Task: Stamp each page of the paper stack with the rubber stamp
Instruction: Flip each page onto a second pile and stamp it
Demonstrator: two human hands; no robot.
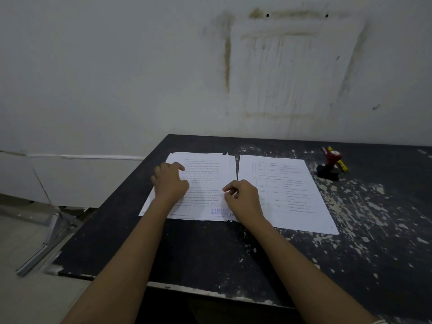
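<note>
The left page [203, 183] is pressed flat by the left hand [171, 181], fingers curled; its right edge is pinched by the right hand [243, 197]. "LUNA", stamped in blue, is readable. The rubber stamp [329, 166] is seen far right of the pages.

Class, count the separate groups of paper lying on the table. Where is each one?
2. One stack lies on the left under both hands, with a blue stamp mark near its bottom edge. The other lies just right of it. Sheets underneath cannot be counted.

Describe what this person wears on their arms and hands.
Both forearms are bare, with no sleeves in view. The left hand and right hand show no gloves or rings. A pale band or bracelet peeks in on the right arm at the frame's bottom edge.
</note>
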